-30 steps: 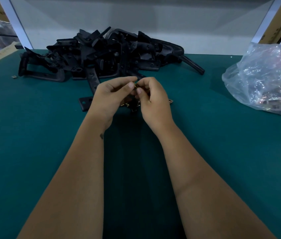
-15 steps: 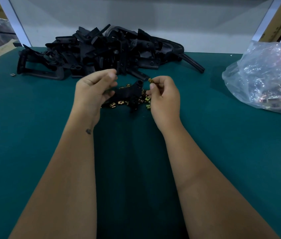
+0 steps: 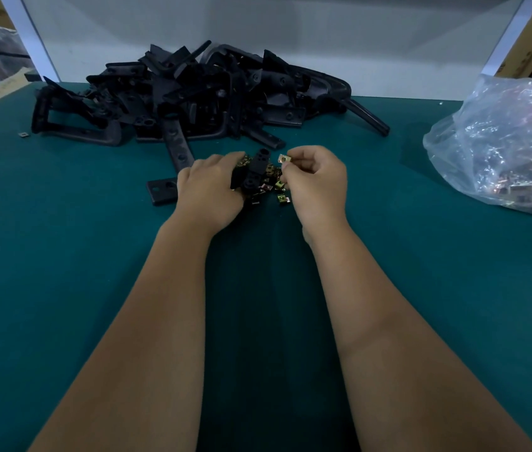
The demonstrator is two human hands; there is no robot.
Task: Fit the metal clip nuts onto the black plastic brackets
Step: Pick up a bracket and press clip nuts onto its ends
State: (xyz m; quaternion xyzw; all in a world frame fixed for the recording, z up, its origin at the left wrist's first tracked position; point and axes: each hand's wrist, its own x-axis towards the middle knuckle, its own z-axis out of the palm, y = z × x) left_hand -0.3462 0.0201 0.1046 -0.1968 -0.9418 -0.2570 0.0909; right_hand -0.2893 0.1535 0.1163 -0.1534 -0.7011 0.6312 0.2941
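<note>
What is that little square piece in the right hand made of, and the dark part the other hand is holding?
The small square clip pinched by the right hand looks like thin metal with a yellowish, shiny plating; it glints and has a hole through it. The bracket gripped by the left hand looks like moulded black plastic, matt, with round holes.

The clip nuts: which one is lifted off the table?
The clip nut pinched by the right hand; the other loose clip nuts lie on the green table.
</note>
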